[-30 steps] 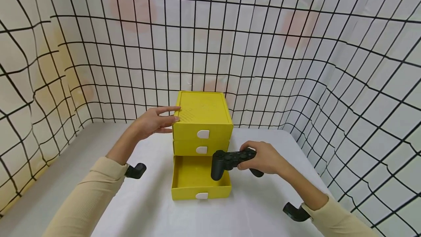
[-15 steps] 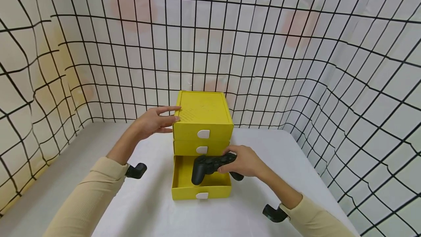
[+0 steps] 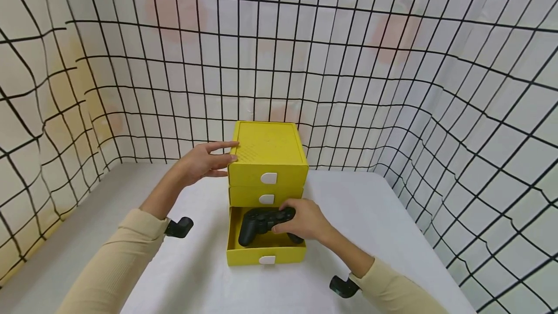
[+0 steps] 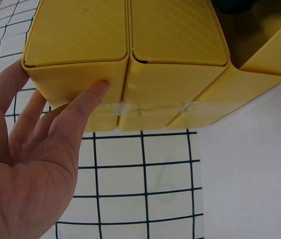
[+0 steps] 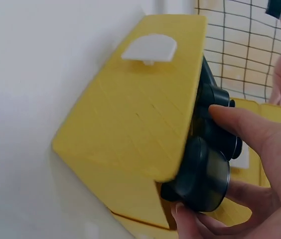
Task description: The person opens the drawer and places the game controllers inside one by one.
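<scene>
A small yellow drawer unit (image 3: 270, 142) with white tabs stands on the table. Its bottom drawer (image 3: 285, 257) is pulled out; the two drawers above are closed. My left hand (image 3: 198, 164) rests against the unit's left side, fingers extended, and in the left wrist view a fingertip (image 4: 100, 85) presses the yellow wall. With my right hand (image 3: 307, 219) I grip the right end of a black game controller (image 3: 257, 222). It sits within the bottom drawer's outline. In the right wrist view the controller (image 5: 205, 174) is partly below the drawer rim; whether it touches the drawer floor is hidden.
A white cloth covers the table (image 3: 362, 207). White walls with a black grid (image 3: 279, 62) enclose the back and both sides. Small black camera mounts (image 3: 178, 227) stick out at both wrists.
My right hand has carried the controller leftward and slightly down, from the drawer's right edge to inside it. My left hand and the drawer unit have stayed in place.
</scene>
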Demonstrator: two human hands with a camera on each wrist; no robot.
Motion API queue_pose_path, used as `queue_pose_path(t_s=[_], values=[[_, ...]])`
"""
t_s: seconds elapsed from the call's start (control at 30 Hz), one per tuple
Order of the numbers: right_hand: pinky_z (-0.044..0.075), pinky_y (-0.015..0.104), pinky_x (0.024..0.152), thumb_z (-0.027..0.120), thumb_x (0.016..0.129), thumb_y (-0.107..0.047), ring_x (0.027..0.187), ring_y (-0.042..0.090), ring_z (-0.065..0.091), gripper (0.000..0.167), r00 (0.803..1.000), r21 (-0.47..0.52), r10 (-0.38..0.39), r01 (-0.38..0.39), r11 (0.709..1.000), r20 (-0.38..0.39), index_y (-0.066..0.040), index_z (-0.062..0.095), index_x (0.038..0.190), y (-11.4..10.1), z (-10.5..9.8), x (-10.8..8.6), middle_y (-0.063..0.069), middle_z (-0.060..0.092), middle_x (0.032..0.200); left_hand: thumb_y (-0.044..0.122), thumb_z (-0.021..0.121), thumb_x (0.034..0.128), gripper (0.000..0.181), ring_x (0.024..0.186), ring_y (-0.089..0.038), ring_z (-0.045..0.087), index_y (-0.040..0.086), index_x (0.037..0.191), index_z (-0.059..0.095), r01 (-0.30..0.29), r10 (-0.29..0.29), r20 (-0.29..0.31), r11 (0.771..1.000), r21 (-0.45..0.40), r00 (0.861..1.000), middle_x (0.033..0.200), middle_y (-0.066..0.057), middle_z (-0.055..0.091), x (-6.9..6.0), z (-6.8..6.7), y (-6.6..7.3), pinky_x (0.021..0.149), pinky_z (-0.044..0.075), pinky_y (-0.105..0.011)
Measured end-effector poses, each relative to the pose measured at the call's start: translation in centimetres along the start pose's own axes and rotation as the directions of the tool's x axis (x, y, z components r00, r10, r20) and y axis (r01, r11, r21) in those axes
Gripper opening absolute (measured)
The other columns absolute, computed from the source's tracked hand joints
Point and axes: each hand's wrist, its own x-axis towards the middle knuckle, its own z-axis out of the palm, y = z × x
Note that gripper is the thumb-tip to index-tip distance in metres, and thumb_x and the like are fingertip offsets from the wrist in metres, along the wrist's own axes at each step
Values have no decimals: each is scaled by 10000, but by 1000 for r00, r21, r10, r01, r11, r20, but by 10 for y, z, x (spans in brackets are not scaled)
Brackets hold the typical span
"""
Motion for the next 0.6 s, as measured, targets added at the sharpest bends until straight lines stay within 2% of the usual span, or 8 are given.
queue_pose_path(t_s=[0.3,0.6], values=[[521,314,739,894,713,-432,891,165,565,504,997,-52,-48,45,998,-57,-129,727,1080,2,19,5,-3,703,972,275,694,981,578,1326,-298,584,239,1520,489,5,-5,-5,1000,6,1000,1523,-97,515,0,1,0,969,586,-374],[550,397,870,882,745,-453,1017,216,596,536,992,-111,-95,86,990,-80,-120,718,1131,8,31,4,52,694,1108,300,699,975,614,1369,-311,541,229,1538,463,-5,5,8,1000,17,1000,1544,-103,491,-2,-1,0,982,577,-375]])
